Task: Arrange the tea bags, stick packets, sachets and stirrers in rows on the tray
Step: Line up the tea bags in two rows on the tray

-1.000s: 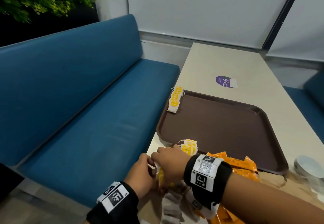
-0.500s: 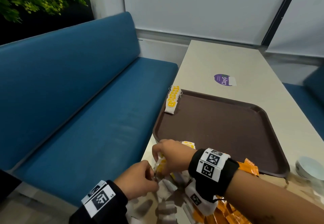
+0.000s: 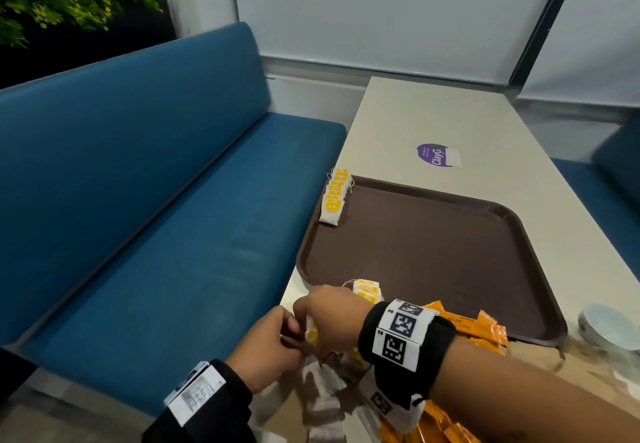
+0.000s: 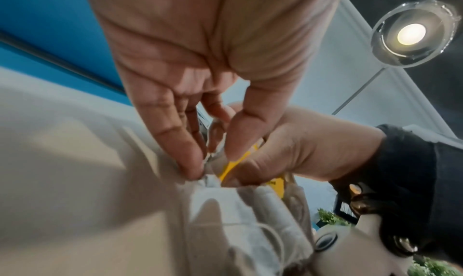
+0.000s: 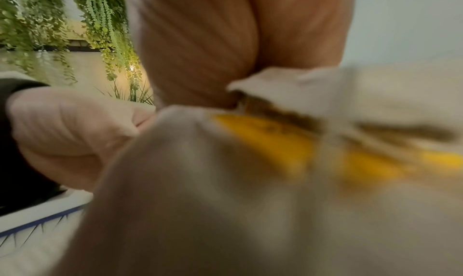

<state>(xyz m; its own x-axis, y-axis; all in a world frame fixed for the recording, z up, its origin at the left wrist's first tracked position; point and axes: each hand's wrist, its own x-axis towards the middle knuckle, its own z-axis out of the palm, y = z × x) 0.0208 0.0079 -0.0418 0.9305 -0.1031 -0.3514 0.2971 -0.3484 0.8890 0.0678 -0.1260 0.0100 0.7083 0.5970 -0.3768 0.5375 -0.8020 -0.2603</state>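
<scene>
A dark brown plastic tray [image 3: 433, 252] with rounded corners and a raised rim lies on a pale, smooth table [image 3: 408, 120]. At its far left corner a row of tea bags [image 3: 335, 196], white paper with yellow tags, stands overlapped along the rim. At the near left edge of the table, just short of the tray's near rim, the two hands meet over a loose heap of tea bags [image 3: 365, 293]. The right hand [image 3: 329, 318], knuckles up, has its fingers curled down onto a yellow-tagged bag; the left hand [image 3: 268, 347] closes in from the left and touches the same bunch. From the head view the fingertips are hidden. The left wrist view shows more: the left thumb and fingers [image 4: 186, 157] pinch soft, crumpled white paper, and the right hand [image 4: 300, 149] opposite grips a bag by its yellow tag [image 4: 229, 169]. The right wrist view is blurred, showing only grey-white paper with a yellow streak close to the lens and the left hand [image 5: 72, 133] curled at the left. Glossy orange stick packets [image 3: 481, 328] lie to the right of the hands, against the tray's near rim, and more run toward the near edge. A small white bowl [image 3: 609, 326] sits near the tray's near right corner. A blue padded bench [image 3: 138, 217] runs along the left.
</scene>
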